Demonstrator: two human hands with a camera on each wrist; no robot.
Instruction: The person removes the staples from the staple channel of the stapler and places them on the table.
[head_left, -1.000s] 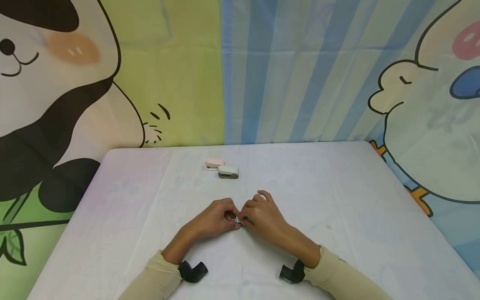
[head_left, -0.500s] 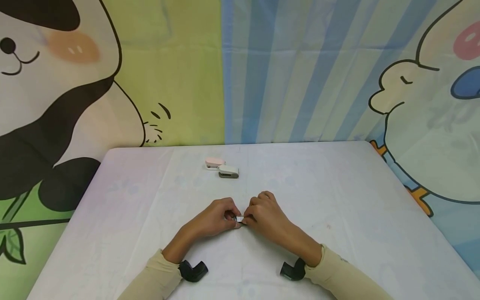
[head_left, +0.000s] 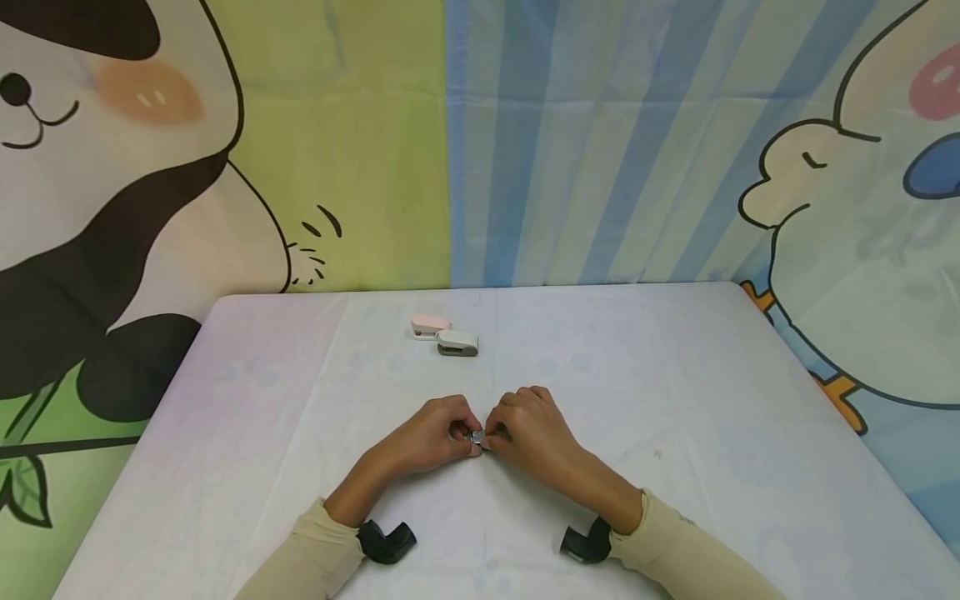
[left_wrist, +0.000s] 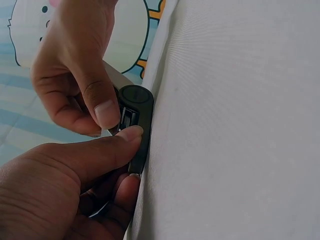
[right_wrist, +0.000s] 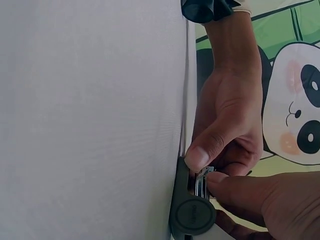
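Observation:
A small dark grey-green stapler point(left_wrist: 145, 107) with a round end and a slot in its side stands on edge at the table cover. My left hand point(head_left: 431, 435) grips it, thumb on the side and fingers curled beneath in the left wrist view. My right hand point(head_left: 534, 435) holds the round end's side, its thumb point(right_wrist: 225, 185) beside the slot. A shiny metal piece point(right_wrist: 204, 180) shows in that slot between both thumbs; whether it is loose I cannot tell. From the head view, the hands hide most of the stapler, leaving a silvery bit point(head_left: 477, 437).
Further back on the table point(head_left: 637, 375) lie a pink stapler point(head_left: 431, 323) and a white stapler with a grey base point(head_left: 457, 342), side by side. Behind the table's far edge hangs a cartoon-printed curtain point(head_left: 585, 142). Black wrist cameras point(head_left: 386, 542) sit on both sleeves.
My right hand's raised finger has curled down. The silvery bit between the hands showed wider half a second ago and is smaller now. My left hand has stayed put.

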